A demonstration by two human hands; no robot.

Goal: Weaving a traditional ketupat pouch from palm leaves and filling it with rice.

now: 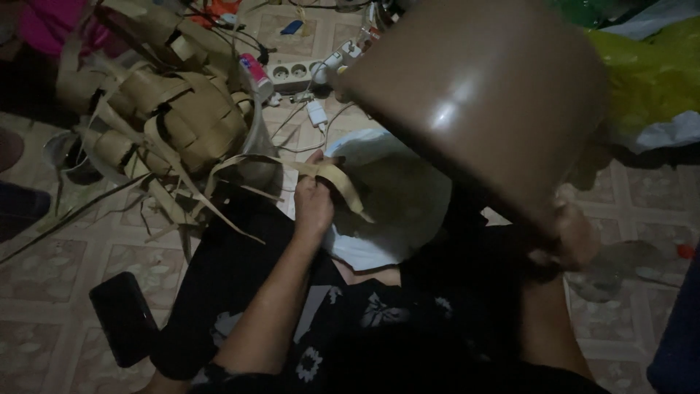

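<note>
My left hand (313, 198) pinches a pale folded palm-leaf strip (337, 177) over a white bowl of rice (397, 197) in my lap. My right hand (572, 237) grips the rim of a big brown plastic container (481, 95), tilted up over the bowl with its glossy outside facing me. Most of that hand's fingers are hidden in shadow under the container.
A heap of woven leaf pouches (179, 109) with loose strips lies at the left. A white power strip (295, 73) with cables sits behind it. A black phone (124, 317) lies on the tiled floor. Yellow and white plastic bags (656, 80) are at the right.
</note>
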